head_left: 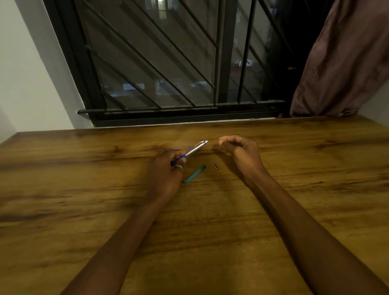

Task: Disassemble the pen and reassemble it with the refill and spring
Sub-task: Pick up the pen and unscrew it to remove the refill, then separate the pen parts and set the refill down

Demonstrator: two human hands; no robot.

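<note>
Trouble lies with the small dark metal spring (215,166) loose on the brown wooden table (79,197) beside the teal plastic barrel (194,174): a brush could roll it away. Left hand (165,171) grips the silver-and-blue pen body (189,152); right hand (240,151) hovers half-curled, seemingly empty.

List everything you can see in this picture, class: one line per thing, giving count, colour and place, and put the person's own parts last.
Pen upper barrel: one, silver with a blue end, held in the left hand, tip pointing away and right.
Pen grip section: one, teal, lying on the table between the hands.
Spring: one, small and dark, on the table right of the teal piece.
Table: one, brown wood grain.
Window bars: black, behind the table.
Curtain: one, brownish, upper right.
Ring: one, silver, on a left finger.
Left hand: holding the barrel.
Right hand: curled, contents unclear.
</note>
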